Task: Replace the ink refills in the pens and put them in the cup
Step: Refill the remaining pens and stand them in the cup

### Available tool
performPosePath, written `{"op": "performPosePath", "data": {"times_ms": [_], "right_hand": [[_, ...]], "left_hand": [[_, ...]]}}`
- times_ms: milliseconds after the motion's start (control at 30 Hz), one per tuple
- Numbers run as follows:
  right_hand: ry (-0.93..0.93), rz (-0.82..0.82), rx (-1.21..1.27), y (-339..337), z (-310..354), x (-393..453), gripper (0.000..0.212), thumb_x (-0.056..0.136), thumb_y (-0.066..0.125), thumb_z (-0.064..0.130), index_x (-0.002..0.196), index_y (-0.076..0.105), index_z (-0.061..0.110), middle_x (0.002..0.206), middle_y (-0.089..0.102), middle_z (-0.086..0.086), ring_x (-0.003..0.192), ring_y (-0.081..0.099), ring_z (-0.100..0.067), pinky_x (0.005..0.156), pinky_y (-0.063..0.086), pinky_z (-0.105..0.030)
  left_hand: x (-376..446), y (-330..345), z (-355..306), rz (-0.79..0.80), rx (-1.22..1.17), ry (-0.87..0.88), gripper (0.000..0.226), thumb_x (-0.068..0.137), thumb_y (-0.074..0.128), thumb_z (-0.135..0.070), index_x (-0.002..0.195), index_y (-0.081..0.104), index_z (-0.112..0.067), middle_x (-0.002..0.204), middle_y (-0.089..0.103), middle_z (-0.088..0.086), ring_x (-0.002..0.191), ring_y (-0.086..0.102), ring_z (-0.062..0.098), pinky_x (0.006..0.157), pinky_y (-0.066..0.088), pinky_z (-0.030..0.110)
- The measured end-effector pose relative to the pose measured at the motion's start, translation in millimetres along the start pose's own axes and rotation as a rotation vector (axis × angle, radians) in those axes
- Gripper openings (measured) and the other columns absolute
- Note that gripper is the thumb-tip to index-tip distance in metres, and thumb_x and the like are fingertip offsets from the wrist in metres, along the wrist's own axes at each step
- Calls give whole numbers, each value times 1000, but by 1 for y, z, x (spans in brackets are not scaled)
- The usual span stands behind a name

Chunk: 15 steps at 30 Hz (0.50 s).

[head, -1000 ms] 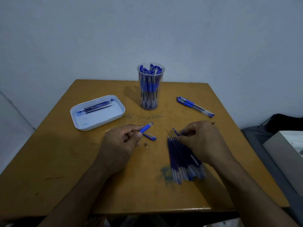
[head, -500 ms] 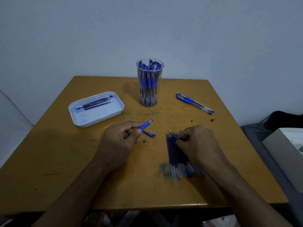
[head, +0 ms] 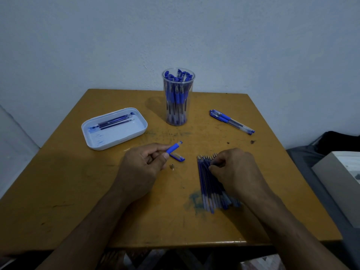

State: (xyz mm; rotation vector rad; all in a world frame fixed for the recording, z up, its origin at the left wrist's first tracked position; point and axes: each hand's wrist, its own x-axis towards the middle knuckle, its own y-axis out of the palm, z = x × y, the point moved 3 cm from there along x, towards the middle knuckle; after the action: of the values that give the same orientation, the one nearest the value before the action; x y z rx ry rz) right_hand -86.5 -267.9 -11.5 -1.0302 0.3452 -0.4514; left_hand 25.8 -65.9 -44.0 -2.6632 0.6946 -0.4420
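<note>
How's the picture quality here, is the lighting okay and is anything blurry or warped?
Head view: dim, bluish light; the cup throws a soft shadow to its left on the table. Wide-angle bending shows in the table's splayed edges. The refill pile blurs slightly near the right hand; the left hand and its pen barrel read sharper.

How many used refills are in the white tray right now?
3, lying side by side along the far half of the white tray: refills. Dim light and overlap could hide another.
</note>
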Motion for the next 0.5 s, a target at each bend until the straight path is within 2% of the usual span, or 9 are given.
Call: {"op": "performPosePath", "data": {"times_ms": [100,333,433,500], "right_hand": [[1,-6,-4,1,0,0,15,100,63,23,104,76,18,97,71,1,86,65,-10,72,60,-26],[-12,-20,-8,0,2,0,17,101,62,25,108,75,17,96,69,3,85,63,-11,73,61,-29],[-64,-38,7,-2,10,-3,16,101,62,26,110,74,20,97,66,8,84,60,-7,67,56,-20],[-115,-21,11,-3,26,-4,18,100,63,28,113,73,23,100,66,11,85,57,-4,65,49,-13]], "left_hand": [[0,1,0,2,-4,1,24,99,63,-21,115,68,-38,79,72,-2,74,66,19,62,52,26],[1,0,3,-15,14,-8,24,99,62,-23,120,69,-34,78,72,-4,69,64,8,59,50,17],[3,-4,3,-53,-68,-27,23,99,62,-23,119,70,-32,78,72,-2,62,61,2,57,48,18],[4,-12,2,-118,-141,-34,20,100,61,-21,116,70,-30,79,72,0,58,59,4,56,49,19]]}}
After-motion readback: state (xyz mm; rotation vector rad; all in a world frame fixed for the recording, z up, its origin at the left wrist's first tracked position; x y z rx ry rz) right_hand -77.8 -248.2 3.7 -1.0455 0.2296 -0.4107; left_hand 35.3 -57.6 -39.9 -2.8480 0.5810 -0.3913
